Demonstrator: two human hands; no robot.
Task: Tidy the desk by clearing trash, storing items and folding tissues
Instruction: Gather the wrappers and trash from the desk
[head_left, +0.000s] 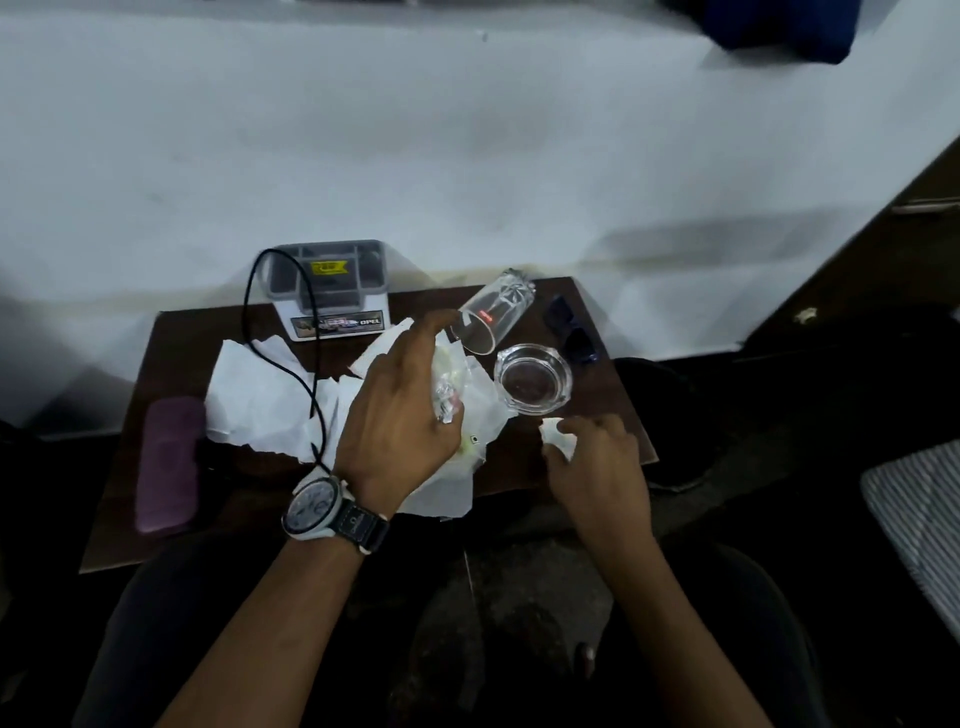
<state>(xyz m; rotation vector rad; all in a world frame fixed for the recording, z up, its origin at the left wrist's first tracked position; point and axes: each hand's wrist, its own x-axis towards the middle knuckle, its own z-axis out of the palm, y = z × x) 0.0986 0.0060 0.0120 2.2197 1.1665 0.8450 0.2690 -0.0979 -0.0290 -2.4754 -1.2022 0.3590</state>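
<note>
My left hand (397, 405), with a watch on the wrist, is above the middle of the small brown desk (171, 338), holding a crumpled clear wrapper (445, 402) over white tissues (265, 395). My right hand (597, 467) is at the desk's front right edge, fingers bent on a small white tissue scrap (558, 435). A clear drinking glass (493, 314) lies on its side beyond my left fingertips. A glass ashtray (532, 379) sits beside it.
A grey desk organiser (332, 291) stands at the back edge, a black cable (283, 358) running from it across the tissues. A purple case (166, 467) lies at the left. Dark sunglasses (571, 332) lie at the back right. White wall behind.
</note>
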